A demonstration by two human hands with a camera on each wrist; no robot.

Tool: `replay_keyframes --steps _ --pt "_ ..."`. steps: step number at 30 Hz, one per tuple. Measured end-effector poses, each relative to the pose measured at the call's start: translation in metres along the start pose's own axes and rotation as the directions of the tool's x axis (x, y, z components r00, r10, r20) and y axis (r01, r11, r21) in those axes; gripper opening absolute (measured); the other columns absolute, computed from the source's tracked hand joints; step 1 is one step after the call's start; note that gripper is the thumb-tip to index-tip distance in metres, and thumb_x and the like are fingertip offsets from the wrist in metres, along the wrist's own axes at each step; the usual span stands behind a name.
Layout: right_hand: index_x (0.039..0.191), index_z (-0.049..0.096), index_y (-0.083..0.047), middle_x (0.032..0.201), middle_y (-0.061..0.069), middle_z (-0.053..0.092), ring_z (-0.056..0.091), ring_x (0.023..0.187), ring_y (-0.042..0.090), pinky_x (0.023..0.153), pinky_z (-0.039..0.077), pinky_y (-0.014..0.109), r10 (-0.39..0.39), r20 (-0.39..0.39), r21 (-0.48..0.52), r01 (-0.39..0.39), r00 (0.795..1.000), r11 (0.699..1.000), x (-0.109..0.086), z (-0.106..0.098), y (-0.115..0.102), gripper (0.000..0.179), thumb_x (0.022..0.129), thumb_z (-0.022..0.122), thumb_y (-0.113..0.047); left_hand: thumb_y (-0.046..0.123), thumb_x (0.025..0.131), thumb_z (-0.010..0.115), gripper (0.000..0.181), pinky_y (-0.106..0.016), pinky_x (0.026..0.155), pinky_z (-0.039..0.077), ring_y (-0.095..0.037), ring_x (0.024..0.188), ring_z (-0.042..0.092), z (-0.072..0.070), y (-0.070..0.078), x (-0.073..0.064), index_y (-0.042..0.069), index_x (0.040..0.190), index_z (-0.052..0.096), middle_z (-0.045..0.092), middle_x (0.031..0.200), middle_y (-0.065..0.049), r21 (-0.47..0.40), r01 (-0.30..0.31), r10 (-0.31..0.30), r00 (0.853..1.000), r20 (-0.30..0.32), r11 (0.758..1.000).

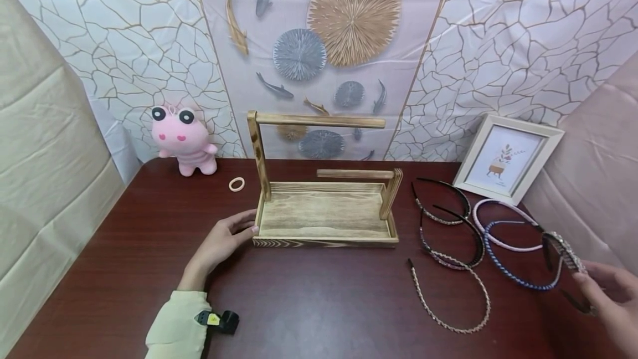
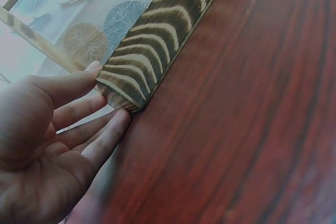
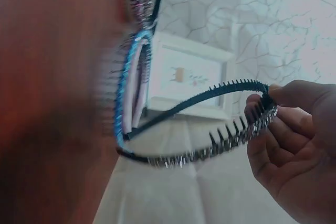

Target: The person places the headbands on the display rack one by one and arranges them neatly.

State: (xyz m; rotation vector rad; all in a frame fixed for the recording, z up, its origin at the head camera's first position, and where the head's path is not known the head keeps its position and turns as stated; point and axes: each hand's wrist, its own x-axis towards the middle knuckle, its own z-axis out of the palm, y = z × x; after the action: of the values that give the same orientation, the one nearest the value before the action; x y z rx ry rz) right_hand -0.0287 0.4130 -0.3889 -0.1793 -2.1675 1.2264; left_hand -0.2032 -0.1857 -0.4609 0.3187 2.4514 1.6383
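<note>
My left hand (image 1: 224,242) touches the left end of a wooden tray (image 1: 324,242), its thumb at the rim and its fairly straight fingers against the end wall. Upright posts and handle bars rise from the tray. The left wrist view shows the tray's dark striped wall (image 2: 152,45) beside the thumb. At the far right, my right hand (image 1: 615,298) pinches a rhinestone headband (image 3: 210,153) with black teeth, raised over the table's right side. Near it lie a blue headband (image 1: 515,280), a pale pink one (image 1: 477,218), a gold braided one (image 1: 488,303) and two dark jewelled ones.
A pink plush toy (image 1: 181,134) stands at the back left, near a small pale ring (image 1: 236,184). At the back right, a white picture frame (image 1: 476,148) leans against the wall. The dark red table (image 1: 299,298) spreads in front of the tray.
</note>
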Motion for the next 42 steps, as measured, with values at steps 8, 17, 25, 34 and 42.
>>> replay_keyframes --steps 8,17,25,34,42 --pt "0.1 0.069 -0.035 0.087 -0.031 0.068 0.062 0.075 -0.015 0.068 0.043 0.003 -0.077 0.077 0.008 0.076 0.994 0.997 0.021 0.014 -0.023 0.054 0.088 0.059 0.017 0.024 0.096 0.068 0.053 -0.035 0.096 0.048 -0.028 0.125 0.057 -0.001 0.003 -0.002 0.01 0.145 0.051 0.062 0.132 -0.017 -0.001 -0.002 0.002 1.0 0.005 1.0" --pt "0.115 0.073 -0.027 0.088 -0.037 0.066 0.057 0.087 -0.023 0.072 0.036 0.002 0.125 0.159 -0.147 -0.102 0.979 0.984 0.038 0.031 -0.061 0.024 0.092 0.072 -0.018 0.023 0.096 0.067 0.054 -0.038 0.097 0.047 -0.028 0.126 0.056 -0.003 0.002 -0.004 0.01 0.145 0.05 0.061 0.133 -0.017 -0.002 0.008 -0.008 1.0 0.0 1.0" --pt "0.13 0.067 -0.015 0.088 -0.029 0.071 0.059 0.091 -0.019 0.077 0.035 0.003 0.22 0.156 -0.073 -0.211 0.963 0.975 0.053 0.053 -0.089 0.041 0.092 0.073 -0.026 0.023 0.096 0.068 0.054 -0.039 0.098 0.047 -0.028 0.127 0.056 -0.001 0.002 -0.001 0.011 0.145 0.05 0.061 0.134 -0.017 -0.012 0.007 -0.007 1.0 0.001 1.0" --pt "0.113 0.074 -0.005 0.096 -0.003 0.077 0.072 0.081 0.005 0.063 0.055 0.021 0.177 0.243 0.521 -0.282 0.954 0.805 0.078 0.092 -0.106 0.027 0.086 0.075 -0.002 0.021 0.097 0.067 0.052 -0.042 0.099 0.046 -0.029 0.127 0.056 -0.001 0.0 0.001 0.01 0.145 0.05 0.061 0.134 -0.018 -0.012 0.013 -0.013 1.0 -0.004 1.0" --pt "0.1 0.073 0.005 0.088 0.01 0.075 0.074 0.076 0.017 0.078 0.056 0.022 0.139 0.268 0.743 -0.296 0.953 0.6 0.104 0.132 -0.117 0.017 0.084 0.071 0.01 0.021 0.097 0.066 0.052 -0.043 0.1 0.045 -0.029 0.128 0.055 0.001 -0.003 0.0 0.01 0.145 0.05 0.061 0.134 -0.018 -0.012 0.024 -0.024 1.0 -0.006 1.0"
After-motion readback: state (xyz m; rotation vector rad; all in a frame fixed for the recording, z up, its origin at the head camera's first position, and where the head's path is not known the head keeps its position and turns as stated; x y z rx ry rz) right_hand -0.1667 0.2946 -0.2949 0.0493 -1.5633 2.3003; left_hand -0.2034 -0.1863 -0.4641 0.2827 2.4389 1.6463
